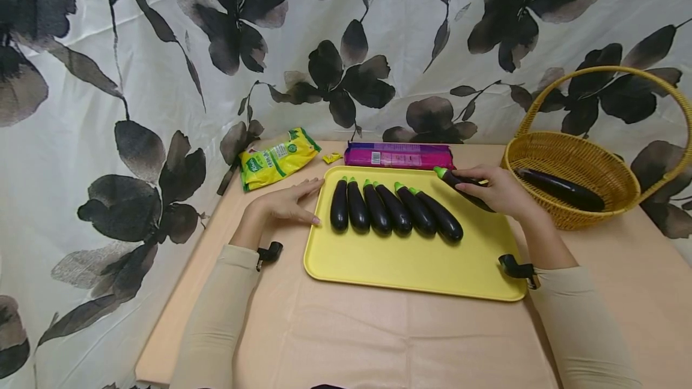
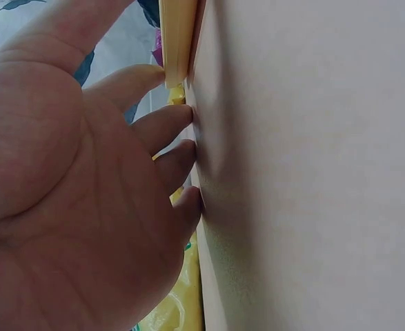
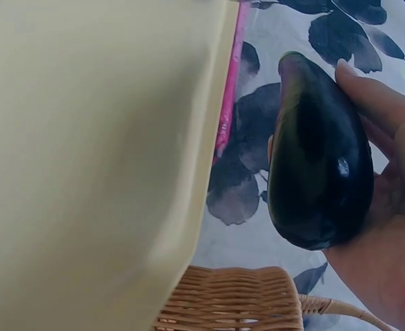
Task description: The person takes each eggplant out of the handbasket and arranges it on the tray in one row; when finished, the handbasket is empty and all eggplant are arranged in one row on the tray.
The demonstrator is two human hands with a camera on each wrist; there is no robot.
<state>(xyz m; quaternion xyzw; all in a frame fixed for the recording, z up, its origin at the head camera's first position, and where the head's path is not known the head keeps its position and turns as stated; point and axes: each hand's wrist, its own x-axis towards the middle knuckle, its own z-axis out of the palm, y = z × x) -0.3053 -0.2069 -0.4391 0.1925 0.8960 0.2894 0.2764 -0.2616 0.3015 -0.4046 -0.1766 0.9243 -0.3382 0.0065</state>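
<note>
Several dark eggplants (image 1: 378, 208) with green tips lie side by side on a yellow tray (image 1: 378, 263). My right hand (image 1: 494, 188) grips another eggplant (image 1: 459, 183) above the tray's right part; the right wrist view shows this eggplant (image 3: 319, 158) between thumb and fingers. At the tray's left edge rests my left hand (image 1: 286, 203), thumb on the rim and fingers extended. In the left wrist view the left hand (image 2: 99, 165) has its fingertips by the tabletop and touches the tray's side (image 2: 176, 41). One more eggplant (image 1: 562, 189) lies in a wicker basket (image 1: 573, 146) on the right.
Behind the tray lies a pink and purple package (image 1: 399, 155). A yellow-green bag (image 1: 280, 158) and a small yellow wrapped piece (image 1: 332, 158) sit at the back left. The basket's tall handle (image 1: 611, 69) arches over it. A floral curtain (image 1: 335, 35) hangs behind the table (image 1: 367, 341).
</note>
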